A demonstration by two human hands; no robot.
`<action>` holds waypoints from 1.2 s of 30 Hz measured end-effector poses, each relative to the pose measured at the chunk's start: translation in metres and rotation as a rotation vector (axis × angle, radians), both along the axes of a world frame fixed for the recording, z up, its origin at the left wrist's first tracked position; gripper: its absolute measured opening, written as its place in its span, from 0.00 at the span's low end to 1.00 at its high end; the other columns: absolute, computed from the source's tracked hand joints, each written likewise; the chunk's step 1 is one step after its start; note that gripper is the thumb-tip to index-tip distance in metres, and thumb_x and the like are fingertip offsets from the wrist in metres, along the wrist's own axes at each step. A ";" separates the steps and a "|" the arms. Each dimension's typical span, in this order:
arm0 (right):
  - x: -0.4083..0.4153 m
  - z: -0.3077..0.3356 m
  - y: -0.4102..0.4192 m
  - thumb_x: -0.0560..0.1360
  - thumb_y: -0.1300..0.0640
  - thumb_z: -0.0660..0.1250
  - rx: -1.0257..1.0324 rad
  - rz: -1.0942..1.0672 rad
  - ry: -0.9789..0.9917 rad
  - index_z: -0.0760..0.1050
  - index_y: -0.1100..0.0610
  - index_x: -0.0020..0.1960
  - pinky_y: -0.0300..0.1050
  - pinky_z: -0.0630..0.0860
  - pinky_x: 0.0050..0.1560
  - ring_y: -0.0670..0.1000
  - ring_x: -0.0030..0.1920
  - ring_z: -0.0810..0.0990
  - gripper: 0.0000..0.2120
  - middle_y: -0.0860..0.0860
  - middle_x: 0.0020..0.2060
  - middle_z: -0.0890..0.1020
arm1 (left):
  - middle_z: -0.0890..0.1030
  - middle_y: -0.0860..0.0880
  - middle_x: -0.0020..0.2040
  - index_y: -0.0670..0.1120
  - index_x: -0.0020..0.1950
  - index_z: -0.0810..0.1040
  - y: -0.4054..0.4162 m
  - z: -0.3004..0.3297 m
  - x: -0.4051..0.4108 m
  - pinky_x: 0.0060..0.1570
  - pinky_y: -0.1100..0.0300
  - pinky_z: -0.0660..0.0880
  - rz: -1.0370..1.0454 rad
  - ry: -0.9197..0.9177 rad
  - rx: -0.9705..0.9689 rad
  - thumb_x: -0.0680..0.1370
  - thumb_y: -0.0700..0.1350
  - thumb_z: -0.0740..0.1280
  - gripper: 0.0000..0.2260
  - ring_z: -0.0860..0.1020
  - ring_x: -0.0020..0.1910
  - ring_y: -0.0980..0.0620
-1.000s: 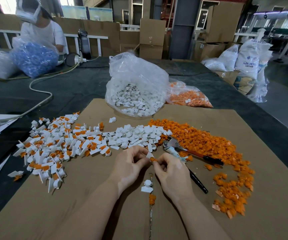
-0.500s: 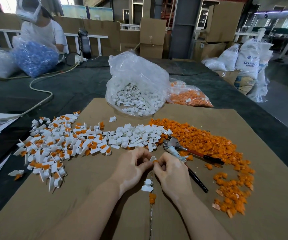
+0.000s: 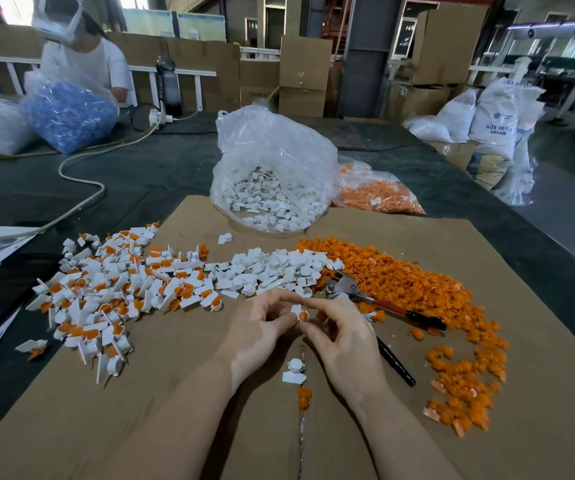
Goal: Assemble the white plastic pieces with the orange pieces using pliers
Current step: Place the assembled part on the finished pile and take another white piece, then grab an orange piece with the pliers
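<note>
Since a second ago your hands have turned the piece so its orange insert now faces you, while the piles around them lie as they did. Your left hand (image 3: 262,327) and right hand (image 3: 339,336) meet over the cardboard sheet (image 3: 175,410), each with its grip closed to a fingertip pinch on the same white piece with the orange insert (image 3: 300,314), held just above the surface. Just below your hands a single white piece (image 3: 293,371) lies on the cardboard, with a lone orange piece (image 3: 304,397) a little nearer to you. Your pliers (image 3: 376,301) rest beside your right hand, jaws toward the loose white pieces (image 3: 279,271), handles lying over the edge of the orange pile (image 3: 417,282). Assembled white-and-orange pieces (image 3: 106,299) spread out to your left. Behind the piles, a clear bag of white pieces (image 3: 272,188) stands open, and a bag of orange pieces (image 3: 376,195) lies just to its right.
</note>
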State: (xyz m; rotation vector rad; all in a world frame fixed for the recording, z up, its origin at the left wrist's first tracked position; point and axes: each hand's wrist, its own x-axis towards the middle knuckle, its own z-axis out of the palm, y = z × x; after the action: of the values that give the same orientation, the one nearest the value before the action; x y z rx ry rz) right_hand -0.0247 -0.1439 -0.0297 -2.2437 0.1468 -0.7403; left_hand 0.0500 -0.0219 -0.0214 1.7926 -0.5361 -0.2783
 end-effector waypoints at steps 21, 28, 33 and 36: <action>-0.002 0.003 0.002 0.72 0.60 0.71 -0.072 -0.018 -0.003 0.80 0.55 0.53 0.41 0.75 0.46 0.43 0.43 0.74 0.09 0.42 0.41 0.74 | 0.77 0.46 0.35 0.50 0.47 0.78 -0.002 0.005 -0.002 0.36 0.67 0.68 -0.005 -0.045 0.028 0.75 0.41 0.68 0.04 0.73 0.34 0.55; -0.005 0.009 -0.003 0.69 0.60 0.74 -0.241 -0.266 -0.080 0.80 0.58 0.52 0.46 0.69 0.50 0.51 0.49 0.78 0.12 0.50 0.45 0.80 | 0.73 0.49 0.30 0.45 0.47 0.78 -0.006 0.005 -0.001 0.30 0.74 0.67 0.012 0.029 -0.045 0.75 0.38 0.69 0.04 0.71 0.26 0.61; -0.007 0.024 -0.029 0.75 0.43 0.61 -0.420 -0.579 0.589 0.62 0.53 0.71 0.57 0.56 0.69 0.54 0.69 0.64 0.28 0.53 0.68 0.68 | 0.76 0.45 0.34 0.47 0.47 0.78 -0.010 0.004 0.001 0.35 0.74 0.70 0.047 0.140 -0.102 0.75 0.39 0.68 0.04 0.76 0.33 0.57; -0.008 0.022 -0.039 0.75 0.39 0.57 -0.495 -0.581 0.765 0.60 0.50 0.71 0.64 0.49 0.70 0.54 0.70 0.61 0.28 0.53 0.68 0.65 | 0.77 0.43 0.36 0.48 0.46 0.78 -0.012 0.005 0.002 0.36 0.75 0.69 0.077 0.163 -0.121 0.75 0.40 0.69 0.04 0.76 0.33 0.60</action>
State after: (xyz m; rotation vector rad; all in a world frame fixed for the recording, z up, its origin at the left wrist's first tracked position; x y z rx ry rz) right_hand -0.0324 -0.1829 -0.0077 -2.8964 1.1229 -0.1457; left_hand 0.0519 -0.0343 -0.0162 1.6528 -0.3593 -0.3288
